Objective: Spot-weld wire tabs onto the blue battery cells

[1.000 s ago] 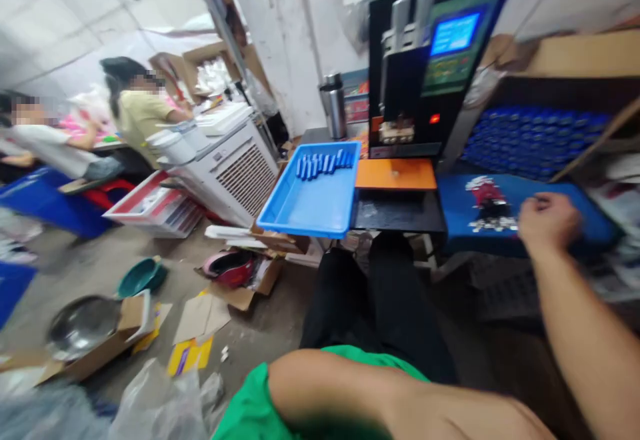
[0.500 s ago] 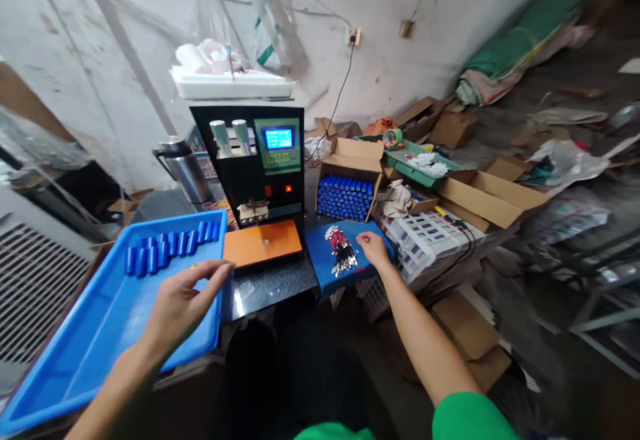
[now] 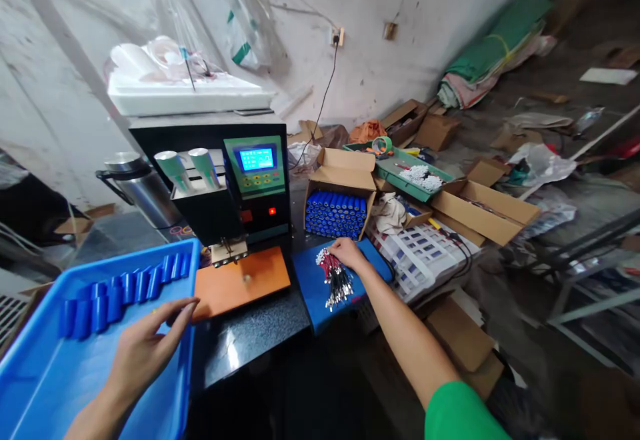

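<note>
My left hand point(image 3: 145, 343) hovers over the near right side of a blue plastic tray point(image 3: 85, 387), thumb and fingers apart, holding nothing. Blue cylindrical battery cells point(image 3: 115, 297) stand in rows inside that tray. On a blue mat at the right lies a bundle of red and black connector wires point(image 3: 337, 277) with white plugs at the top and bare metal ends below. The fingers of my right hand point(image 3: 347, 253) are pinched at the plug end of this bundle. A black spot welding machine point(image 3: 263, 210) with a lit screen and an orange platform point(image 3: 245, 283) stands between my hands.
Behind the wires stands a cardboard box point(image 3: 345, 179) packed with blue cells. Right of it are a green tray point(image 3: 425, 190) with white parts, a white plastic crate point(image 3: 415, 253) and an open carton point(image 3: 495, 207). A steel jug point(image 3: 143, 190) stands left of the machine.
My right hand has moved left from beside the wire bundle onto its plug end. My left hand still hovers above the blue tray. The camera view has shifted.
</note>
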Tool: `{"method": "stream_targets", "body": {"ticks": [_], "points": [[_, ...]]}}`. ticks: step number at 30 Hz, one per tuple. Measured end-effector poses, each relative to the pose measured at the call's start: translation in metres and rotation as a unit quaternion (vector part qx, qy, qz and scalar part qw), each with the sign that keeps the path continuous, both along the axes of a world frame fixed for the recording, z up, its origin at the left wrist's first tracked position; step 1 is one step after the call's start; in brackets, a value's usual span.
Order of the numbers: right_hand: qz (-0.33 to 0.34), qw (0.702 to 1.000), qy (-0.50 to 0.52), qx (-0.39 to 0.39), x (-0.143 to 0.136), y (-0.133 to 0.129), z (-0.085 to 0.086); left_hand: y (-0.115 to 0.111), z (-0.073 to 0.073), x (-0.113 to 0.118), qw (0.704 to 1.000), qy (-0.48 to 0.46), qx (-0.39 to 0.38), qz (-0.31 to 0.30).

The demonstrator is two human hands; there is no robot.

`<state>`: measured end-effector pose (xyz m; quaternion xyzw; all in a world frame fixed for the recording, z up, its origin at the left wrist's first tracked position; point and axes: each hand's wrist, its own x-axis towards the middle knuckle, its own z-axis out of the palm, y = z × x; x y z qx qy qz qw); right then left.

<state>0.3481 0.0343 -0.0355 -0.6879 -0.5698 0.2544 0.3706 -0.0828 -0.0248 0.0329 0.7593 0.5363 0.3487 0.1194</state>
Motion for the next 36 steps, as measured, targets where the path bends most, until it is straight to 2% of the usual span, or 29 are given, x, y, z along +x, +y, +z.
{"method": "stream_targets", "body": {"ticks": [3,6,11,13,16,19,23,25,27,29,31,36], "points": [[-0.012,1.000,0.009,-0.009,-0.001,0.003,-0.005,0.002,-0.005,0.000,0.999,-0.009,-0.004,-0.030],[-0.026,0.997,0.076,-0.011,-0.003,0.001,-0.008,0.003,-0.005,0.004,0.998,-0.013,-0.014,-0.052],[-0.073,0.977,0.199,0.018,-0.004,-0.010,0.001,0.000,0.002,0.007,0.998,-0.028,0.041,-0.030],[-0.112,0.952,0.282,0.046,-0.002,-0.017,0.011,-0.001,0.003,0.005,0.997,-0.033,0.056,-0.034],[-0.163,0.876,0.434,0.131,-0.001,-0.029,0.033,-0.003,0.005,0.006,0.996,-0.038,0.075,-0.043],[-0.163,0.827,0.498,0.206,-0.010,-0.041,0.058,-0.010,0.012,0.018,0.995,-0.050,0.066,-0.061],[-0.121,0.815,0.526,0.212,-0.050,-0.056,0.083,-0.031,0.032,0.056,0.988,-0.091,0.041,-0.115],[-0.096,0.816,0.537,0.193,-0.079,-0.062,0.089,-0.043,0.041,0.080,0.981,-0.106,0.028,-0.157],[-0.073,0.815,0.548,0.176,-0.109,-0.067,0.092,-0.051,0.044,0.101,0.976,-0.110,0.012,-0.188],[-0.053,0.812,0.559,0.159,-0.135,-0.071,0.092,-0.055,0.039,0.115,0.976,-0.102,-0.014,-0.191],[-0.042,0.806,0.573,0.142,-0.156,-0.075,0.090,-0.056,0.029,0.120,0.982,-0.091,-0.034,-0.164],[-0.027,0.788,0.605,0.106,-0.189,-0.081,0.083,-0.054,0.009,0.111,0.987,-0.133,-0.056,-0.066]]}}
